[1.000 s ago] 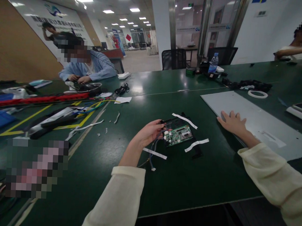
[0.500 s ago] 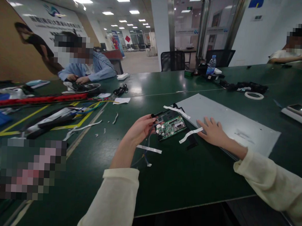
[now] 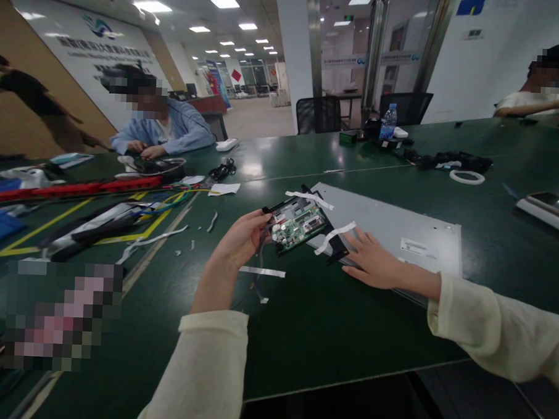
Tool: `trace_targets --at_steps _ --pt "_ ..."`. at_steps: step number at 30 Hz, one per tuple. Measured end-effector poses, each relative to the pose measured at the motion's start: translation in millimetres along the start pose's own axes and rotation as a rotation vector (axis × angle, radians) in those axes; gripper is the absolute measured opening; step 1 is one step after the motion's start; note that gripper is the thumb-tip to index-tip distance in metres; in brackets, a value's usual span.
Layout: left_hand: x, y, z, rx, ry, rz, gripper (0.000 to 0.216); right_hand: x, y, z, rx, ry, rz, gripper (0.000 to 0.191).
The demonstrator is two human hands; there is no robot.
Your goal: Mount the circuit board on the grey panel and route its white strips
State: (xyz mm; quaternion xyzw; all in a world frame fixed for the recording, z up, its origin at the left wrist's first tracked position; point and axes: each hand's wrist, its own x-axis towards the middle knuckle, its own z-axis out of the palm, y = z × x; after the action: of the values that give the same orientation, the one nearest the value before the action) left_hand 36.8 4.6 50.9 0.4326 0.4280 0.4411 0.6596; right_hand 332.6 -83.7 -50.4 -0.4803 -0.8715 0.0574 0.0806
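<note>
My left hand (image 3: 243,239) is closed on the left edge of a green circuit board (image 3: 300,226) in a black frame, held tilted above the table. White tape strips (image 3: 336,238) hang across the frame's right side. A thin cable (image 3: 260,264) trails from the board below my fingers. My right hand (image 3: 374,260) lies with fingers stretched out on the near left part of a flat grey metal panel (image 3: 385,217). Its fingertips are beside the frame's black right end (image 3: 337,248); whether they touch it I cannot tell.
Another tape strip (image 3: 262,272) lies by my left wrist. Left are wires, red strips (image 3: 76,187) and scraps. A tape roll (image 3: 467,177), black cables (image 3: 448,160) and a water bottle (image 3: 389,121) are at far right. A person in blue (image 3: 186,122) sits across the table (image 3: 329,335).
My left hand and the circuit board have shifted left. The grey panel has turned and slid left, and my right hand has moved slightly left and down with its fingers nearer the black frame.
</note>
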Motion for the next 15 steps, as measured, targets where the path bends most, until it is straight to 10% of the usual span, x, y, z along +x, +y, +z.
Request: trace_targets --at_steps 15 --pt "-1 -4 12 0.011 -0.046 -0.051 0.014 -13 -20 -16 0.074 -0.072 -0.231 0.056"
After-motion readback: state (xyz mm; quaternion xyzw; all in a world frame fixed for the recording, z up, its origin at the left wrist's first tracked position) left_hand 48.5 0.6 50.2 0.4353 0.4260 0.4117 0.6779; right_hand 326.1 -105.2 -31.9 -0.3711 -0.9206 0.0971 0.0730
